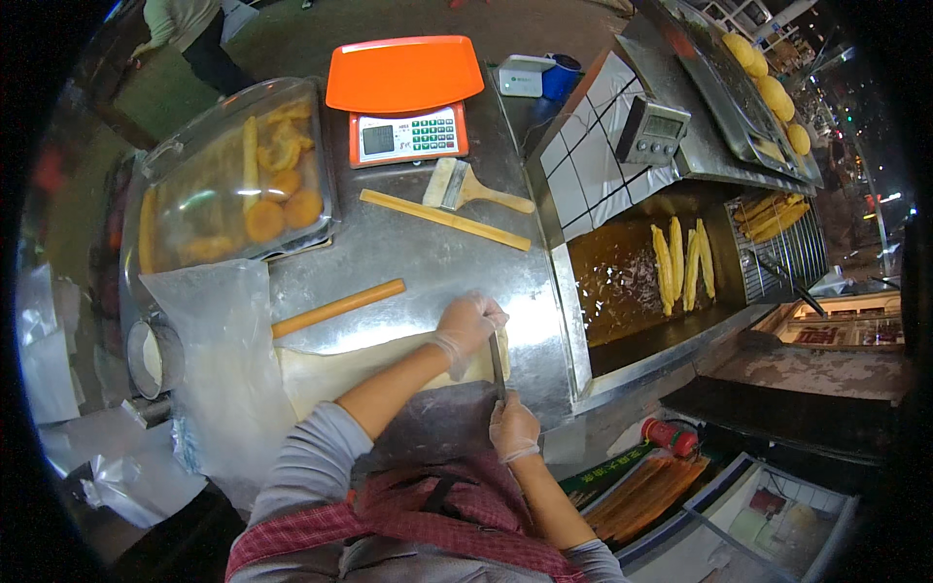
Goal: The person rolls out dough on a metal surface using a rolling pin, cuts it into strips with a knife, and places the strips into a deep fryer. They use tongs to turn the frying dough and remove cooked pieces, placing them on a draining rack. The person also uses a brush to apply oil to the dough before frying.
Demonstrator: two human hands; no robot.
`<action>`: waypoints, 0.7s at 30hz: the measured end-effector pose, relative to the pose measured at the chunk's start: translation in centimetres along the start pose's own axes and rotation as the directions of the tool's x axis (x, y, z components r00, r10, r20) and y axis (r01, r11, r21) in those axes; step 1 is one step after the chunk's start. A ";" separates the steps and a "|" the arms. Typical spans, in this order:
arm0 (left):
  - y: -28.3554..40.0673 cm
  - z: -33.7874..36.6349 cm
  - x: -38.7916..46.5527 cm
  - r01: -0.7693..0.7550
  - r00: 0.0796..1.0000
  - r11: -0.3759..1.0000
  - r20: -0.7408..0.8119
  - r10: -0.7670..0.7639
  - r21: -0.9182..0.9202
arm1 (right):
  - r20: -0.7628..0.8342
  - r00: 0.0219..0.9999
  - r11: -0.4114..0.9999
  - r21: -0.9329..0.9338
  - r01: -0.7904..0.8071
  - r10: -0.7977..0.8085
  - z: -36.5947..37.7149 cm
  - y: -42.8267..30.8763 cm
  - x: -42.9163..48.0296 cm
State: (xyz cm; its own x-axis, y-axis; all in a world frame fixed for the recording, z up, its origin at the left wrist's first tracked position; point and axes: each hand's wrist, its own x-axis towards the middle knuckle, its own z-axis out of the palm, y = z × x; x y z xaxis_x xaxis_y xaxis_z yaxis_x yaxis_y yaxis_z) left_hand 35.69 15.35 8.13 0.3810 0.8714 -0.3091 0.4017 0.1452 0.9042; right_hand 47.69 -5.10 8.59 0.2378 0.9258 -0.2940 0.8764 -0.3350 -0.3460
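Note:
A long flat strip of pale dough [339, 373] lies across the steel worktop in front of me. My right hand [514, 428], in a clear plastic glove, grips the handle of a knife [498, 364], whose blade lies across the dough near its right end. At the blade's far end is my left hand [470, 321], gloved too, its fingers bent close to the tip; whether they touch blade or dough I cannot tell. A narrow piece of dough [505, 350] shows just right of the blade. A wooden rolling pin [339, 307] rests beyond the dough strip, on the left.
Right of the worktop, several dough sticks [676, 266] float in a fryer of oil [619, 291]. Beyond the dough lie a wooden strip [444, 220], a brush [477, 191] and an orange scale [408, 135]. A covered food tray [233, 175] and plastic sheet [219, 350] are left. A person [193, 36] stands beyond.

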 end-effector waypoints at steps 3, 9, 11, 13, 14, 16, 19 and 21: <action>-0.1 -2.6 1.2 0.050 0.999 0.999 0.018 -0.049 -0.012 | 0.094 0.995 0.999 -0.036 -0.035 0.038 -1.8 -1.8 1.0; -1.8 -4.8 3.0 0.178 0.980 0.982 0.081 -0.183 0.061 | 0.231 0.964 0.988 -0.112 -0.107 0.131 -1.8 -5.0 2.5; -2.5 -4.1 2.9 0.175 0.979 0.984 0.096 -0.178 0.038 | 0.250 0.957 0.988 -0.089 -0.130 0.149 -0.4 -4.8 2.7; -2.9 -3.1 2.3 0.136 0.988 0.990 0.073 -0.138 0.031 | 0.220 0.965 0.989 -0.053 -0.136 0.144 1.3 -4.1 2.5; -3.0 -2.5 1.7 0.160 0.986 0.987 0.056 -0.159 -0.004 | 0.188 0.974 0.992 -0.021 -0.126 0.128 1.9 -3.7 2.0; -2.8 -1.7 0.4 0.100 0.994 0.985 -0.039 -0.106 -0.139 | 0.177 0.971 0.986 0.004 -0.164 0.161 2.9 -2.9 0.9; -1.9 -1.5 -1.5 -0.019 0.993 0.988 0.119 0.000 0.154 | 0.361 0.876 0.947 -0.096 -0.306 0.319 2.8 -2.6 -0.9; -1.0 -2.4 -2.0 -0.024 0.996 0.993 0.085 0.014 0.120 | 0.293 0.940 0.982 0.010 -0.188 0.177 1.8 -3.1 -1.3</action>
State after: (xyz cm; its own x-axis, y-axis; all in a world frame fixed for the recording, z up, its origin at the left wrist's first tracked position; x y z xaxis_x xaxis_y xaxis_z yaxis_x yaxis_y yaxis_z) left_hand 32.54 14.57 8.52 0.4558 0.8305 -0.3203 0.4891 0.0669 0.8696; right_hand 43.93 -5.61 8.45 0.2558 0.7592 -0.5984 0.8119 -0.5047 -0.2933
